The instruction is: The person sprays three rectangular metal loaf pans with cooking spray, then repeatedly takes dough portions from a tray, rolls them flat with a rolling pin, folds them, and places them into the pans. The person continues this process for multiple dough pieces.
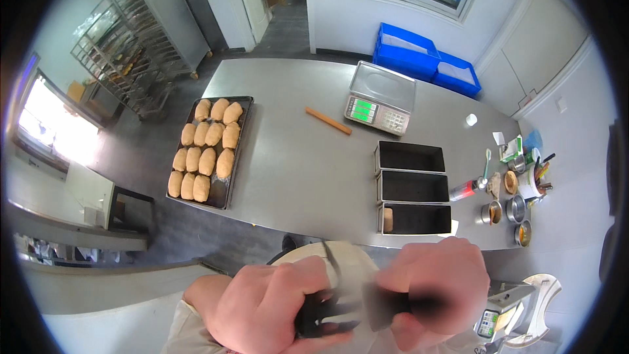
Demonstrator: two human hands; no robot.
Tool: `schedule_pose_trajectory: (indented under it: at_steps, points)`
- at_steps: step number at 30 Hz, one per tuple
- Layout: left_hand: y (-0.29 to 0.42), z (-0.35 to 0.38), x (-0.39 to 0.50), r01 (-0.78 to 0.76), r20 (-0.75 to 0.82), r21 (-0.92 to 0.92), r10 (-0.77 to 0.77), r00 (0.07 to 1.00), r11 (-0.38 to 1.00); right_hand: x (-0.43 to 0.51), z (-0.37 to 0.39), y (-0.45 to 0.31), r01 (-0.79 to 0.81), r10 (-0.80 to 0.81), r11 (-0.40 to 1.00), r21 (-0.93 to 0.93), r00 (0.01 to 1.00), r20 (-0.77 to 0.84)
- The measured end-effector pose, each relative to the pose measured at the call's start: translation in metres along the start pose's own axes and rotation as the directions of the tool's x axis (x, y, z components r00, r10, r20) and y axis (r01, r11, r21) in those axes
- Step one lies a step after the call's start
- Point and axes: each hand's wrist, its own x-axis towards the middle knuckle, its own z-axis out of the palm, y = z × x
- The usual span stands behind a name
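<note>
Both hands are raised close to the camera, in front of the apron at the bottom of the head view. My left hand [268,302] has its fingers curled round a dark object [314,317], blurred and not clear in kind. My right hand [444,287] is bent round another dark, blurred piece [385,302]. Beyond them, on the steel table [304,182], stand several black loaf tins [413,187]; the nearest tin [422,219] has one dough piece [388,220] at its left end. A black baking tray [223,191] with several dough rolls [207,161] lies at the left.
A wooden rolling pin [328,120] and a digital scale [381,98] lie farther back. A spray can [464,190], steel bowls [516,208] and a tool holder [528,182] stand at the right. Blue crates [408,54] are behind the table; a rack [123,44] stands back left.
</note>
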Motion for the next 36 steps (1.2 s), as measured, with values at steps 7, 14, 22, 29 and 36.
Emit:
schedule_pose_trajectory:
  at_steps: [7,14,22,29,36]
  points:
    - [0.005,0.014,0.013,-0.07,0.026,0.19,0.067,0.997,0.979,-0.021,0.004,0.022,0.08,-0.055,0.992,0.101,0.973,-0.224]
    - [-0.007,0.025,0.009,0.043,0.092,0.059,-0.048,0.995,0.997,0.001,0.008,0.023,-0.012,0.007,0.998,-0.069,0.997,-0.082]
    - [-0.036,-0.016,0.002,-0.298,0.1,-0.076,0.304,0.947,0.952,0.014,0.062,0.028,-0.244,0.202,0.939,0.242,0.962,0.186]
    - [-0.181,-0.104,-0.055,-0.198,0.18,-0.204,0.235,0.955,0.959,0.089,0.076,0.045,-0.075,-0.156,0.918,0.39,0.835,0.527]
    - [-0.543,-0.123,-0.07,0.63,-0.503,-0.391,-0.729,0.463,0.67,0.099,0.205,0.135,-0.497,0.642,0.575,0.649,0.766,0.018]
